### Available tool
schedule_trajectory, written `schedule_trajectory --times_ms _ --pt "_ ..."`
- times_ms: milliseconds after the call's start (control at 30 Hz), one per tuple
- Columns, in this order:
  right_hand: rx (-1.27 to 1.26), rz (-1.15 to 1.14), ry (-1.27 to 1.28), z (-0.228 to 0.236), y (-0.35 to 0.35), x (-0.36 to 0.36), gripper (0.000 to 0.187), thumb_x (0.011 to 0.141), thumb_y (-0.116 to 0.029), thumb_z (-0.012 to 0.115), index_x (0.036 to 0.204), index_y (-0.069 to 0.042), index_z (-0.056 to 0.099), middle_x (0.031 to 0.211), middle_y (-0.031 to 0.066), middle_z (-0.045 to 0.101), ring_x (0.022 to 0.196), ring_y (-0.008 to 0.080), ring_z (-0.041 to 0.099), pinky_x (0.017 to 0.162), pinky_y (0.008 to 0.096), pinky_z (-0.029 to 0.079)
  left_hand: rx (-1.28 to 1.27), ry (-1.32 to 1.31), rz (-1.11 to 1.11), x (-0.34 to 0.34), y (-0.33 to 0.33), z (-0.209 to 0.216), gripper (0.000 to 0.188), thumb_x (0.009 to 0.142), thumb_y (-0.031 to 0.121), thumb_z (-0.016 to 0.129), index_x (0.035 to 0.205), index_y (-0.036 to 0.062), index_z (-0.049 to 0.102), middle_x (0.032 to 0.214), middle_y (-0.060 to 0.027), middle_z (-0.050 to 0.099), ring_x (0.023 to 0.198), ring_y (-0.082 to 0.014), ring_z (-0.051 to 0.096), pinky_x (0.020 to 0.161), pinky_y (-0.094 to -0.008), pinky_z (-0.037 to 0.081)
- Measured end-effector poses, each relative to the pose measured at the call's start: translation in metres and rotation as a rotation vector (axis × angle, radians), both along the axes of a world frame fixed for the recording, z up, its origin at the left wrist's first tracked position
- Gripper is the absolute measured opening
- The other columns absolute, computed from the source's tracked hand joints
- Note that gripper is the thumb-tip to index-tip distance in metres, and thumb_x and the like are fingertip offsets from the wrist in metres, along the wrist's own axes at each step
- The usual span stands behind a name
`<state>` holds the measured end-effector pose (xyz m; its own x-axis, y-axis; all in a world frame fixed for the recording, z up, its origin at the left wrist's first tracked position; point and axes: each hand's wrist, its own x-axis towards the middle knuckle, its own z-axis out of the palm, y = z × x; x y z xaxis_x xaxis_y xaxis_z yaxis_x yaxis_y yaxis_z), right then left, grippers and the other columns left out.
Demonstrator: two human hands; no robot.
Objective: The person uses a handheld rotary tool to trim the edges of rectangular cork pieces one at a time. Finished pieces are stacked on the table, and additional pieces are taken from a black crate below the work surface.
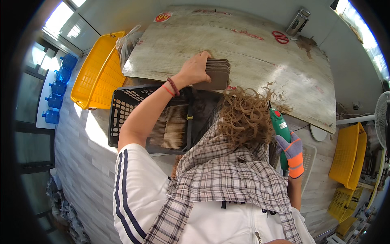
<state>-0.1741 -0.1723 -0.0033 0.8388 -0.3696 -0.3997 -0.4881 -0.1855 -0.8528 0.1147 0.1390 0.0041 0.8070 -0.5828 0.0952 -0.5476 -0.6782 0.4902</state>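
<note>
My bare left hand [195, 70], with beaded and red bands at its wrist, grips the left side of a stack of flat brown-grey pieces [219, 74] at the table's near edge. Its thumb is on the near side and its fingers are over the far side. In a purple and orange glove, my right hand [291, 152] is closed round a green handheld power tool [278, 125] with a red switch. The tool's thin tip points up, beside a heap of curly brown trimmings [247, 118] on my plaid apron [227, 179].
Left of my lap, a black crate [120, 116] holds rows of similar brown pieces [175, 127]. Red-handled scissors [280, 37] and a steel flask [298, 21] are on the wooden table [183, 36]. Yellow baskets stand left [95, 71] and right [346, 152]. Blue water bottles [57, 87] line the left wall.
</note>
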Motion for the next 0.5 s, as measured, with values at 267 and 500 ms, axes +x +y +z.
schedule_trajectory --times_ms 267,500 --pt "-0.025 0.006 -0.036 0.001 -0.004 0.004 0.041 0.078 -0.019 0.075 0.107 0.004 0.057 0.073 0.0050 0.063 0.053 0.0083 0.055 0.046 0.0229 0.044 0.362 -0.211 0.124 0.013 0.004 -0.016 0.086 0.051 0.030 0.086 0.122 0.0051 0.045 0.120 -0.0163 0.052 0.118 -0.0340 0.045 0.098 -0.0458 0.036" --pt "-0.071 0.028 -0.026 -0.004 -0.003 0.001 0.036 0.083 -0.021 0.071 0.108 0.001 0.057 0.067 0.0034 0.058 0.050 0.0102 0.054 0.045 0.0242 0.043 0.342 -0.105 0.064 0.024 0.001 -0.014 0.086 0.051 0.033 0.086 0.121 0.0051 0.044 0.122 -0.0162 0.051 0.121 -0.0352 0.044 0.097 -0.0482 0.036"
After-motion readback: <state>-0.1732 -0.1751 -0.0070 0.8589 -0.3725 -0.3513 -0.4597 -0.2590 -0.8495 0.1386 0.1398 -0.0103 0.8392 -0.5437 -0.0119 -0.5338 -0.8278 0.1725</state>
